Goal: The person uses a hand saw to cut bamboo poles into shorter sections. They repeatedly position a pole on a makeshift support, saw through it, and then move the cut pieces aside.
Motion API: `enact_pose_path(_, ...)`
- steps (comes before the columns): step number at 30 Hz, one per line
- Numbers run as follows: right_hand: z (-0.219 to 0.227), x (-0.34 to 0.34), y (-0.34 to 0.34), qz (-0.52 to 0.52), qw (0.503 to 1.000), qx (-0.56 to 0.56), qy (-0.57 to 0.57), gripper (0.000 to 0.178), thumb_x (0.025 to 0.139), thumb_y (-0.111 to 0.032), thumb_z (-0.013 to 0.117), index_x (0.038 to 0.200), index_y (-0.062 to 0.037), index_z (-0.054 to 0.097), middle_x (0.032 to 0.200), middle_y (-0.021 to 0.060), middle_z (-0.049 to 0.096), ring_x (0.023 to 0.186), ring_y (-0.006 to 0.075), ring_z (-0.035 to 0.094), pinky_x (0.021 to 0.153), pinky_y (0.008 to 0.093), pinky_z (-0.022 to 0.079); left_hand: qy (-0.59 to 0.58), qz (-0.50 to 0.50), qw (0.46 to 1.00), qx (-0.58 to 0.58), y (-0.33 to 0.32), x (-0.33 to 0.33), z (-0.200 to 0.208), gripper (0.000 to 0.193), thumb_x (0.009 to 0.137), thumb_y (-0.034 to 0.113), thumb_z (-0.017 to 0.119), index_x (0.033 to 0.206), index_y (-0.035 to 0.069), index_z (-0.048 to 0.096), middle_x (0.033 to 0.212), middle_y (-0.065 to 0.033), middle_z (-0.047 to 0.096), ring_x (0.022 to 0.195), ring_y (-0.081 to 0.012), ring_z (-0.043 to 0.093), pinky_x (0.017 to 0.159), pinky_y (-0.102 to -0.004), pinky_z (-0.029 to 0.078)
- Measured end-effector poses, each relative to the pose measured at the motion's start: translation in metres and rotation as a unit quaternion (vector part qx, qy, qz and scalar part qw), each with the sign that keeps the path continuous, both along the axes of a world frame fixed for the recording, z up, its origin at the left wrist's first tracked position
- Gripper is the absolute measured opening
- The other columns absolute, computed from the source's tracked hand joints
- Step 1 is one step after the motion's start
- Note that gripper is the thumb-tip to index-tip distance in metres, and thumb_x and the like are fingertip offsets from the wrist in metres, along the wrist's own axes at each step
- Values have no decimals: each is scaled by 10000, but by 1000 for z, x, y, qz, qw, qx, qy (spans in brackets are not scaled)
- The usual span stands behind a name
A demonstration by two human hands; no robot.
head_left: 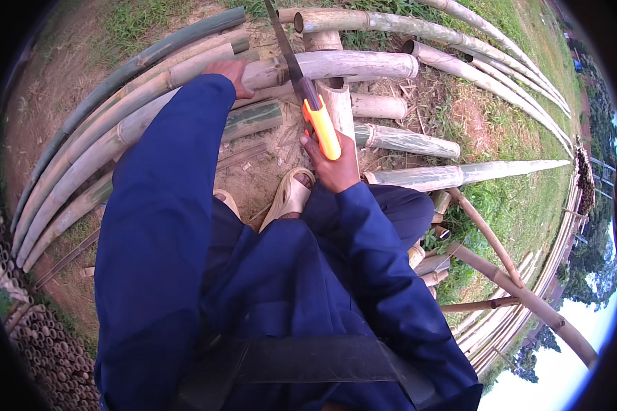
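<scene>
My right hand (339, 163) is wrapped around the orange-and-yellow handle of a handsaw (327, 137). The saw's dark blade lies across a thick pale bamboo pole (353, 65) and points away from me. My left hand (232, 74) grips that pole to the left of the blade, its fingers partly hidden by the pole and sleeve. Beneath the pole, near the blade, is a short bamboo piece (337, 109) lying crosswise. Close to my left hand run more long poles, among them a green one (137, 65). A greenish bamboo length (253, 120) lies just below my hand.
My sandalled feet (291, 198) are on bare soil among bamboo offcuts. Cut lengths (411, 140) lie to the right, with long poles (487, 75) beyond. A bamboo frame (521, 294) stands at the lower right. Stacked cut bamboo (55, 356) fills the lower left.
</scene>
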State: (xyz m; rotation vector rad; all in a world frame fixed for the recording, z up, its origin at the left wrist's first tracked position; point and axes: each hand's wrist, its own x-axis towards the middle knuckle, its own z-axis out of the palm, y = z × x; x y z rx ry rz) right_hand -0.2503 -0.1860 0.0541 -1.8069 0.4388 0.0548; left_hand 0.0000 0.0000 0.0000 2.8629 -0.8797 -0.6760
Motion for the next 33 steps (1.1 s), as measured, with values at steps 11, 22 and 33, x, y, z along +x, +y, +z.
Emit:
enact_pose_path(11, 18, -12, 0, -59, 998, 30, 5, 174, 930, -107, 763, 935, 42, 674, 679, 43, 629, 673, 98, 607, 618, 302, 491, -11, -13, 1000, -26, -13, -7, -6, 685, 747, 462, 822, 1217, 14, 606, 1090, -229, 730, 1028, -413, 707, 931, -498, 563)
enact_pose_path(22, 78, -152, 3, -9, 997, -71, 18, 309, 920, -52, 747, 1210, 39, 694, 838, 92, 736, 781, 126, 698, 759, 285, 550, 11, -2, 1000, 0, -8, -11, 7, 700, 730, 458, 837, 1223, 17, 607, 1088, -242, 728, 1043, -411, 704, 937, -506, 555)
enact_pose_path(33, 39, -119, 1, -27, 999, -7, -24, 308, 935, -72, 753, 1212, 40, 681, 906, 105, 742, 807, 98, 668, 747, 280, 545, 0, -7, 1000, -9, -1, -9, 6, 698, 736, 470, 829, 1214, 8, 616, 1104, -234, 729, 1049, -409, 703, 935, -504, 559)
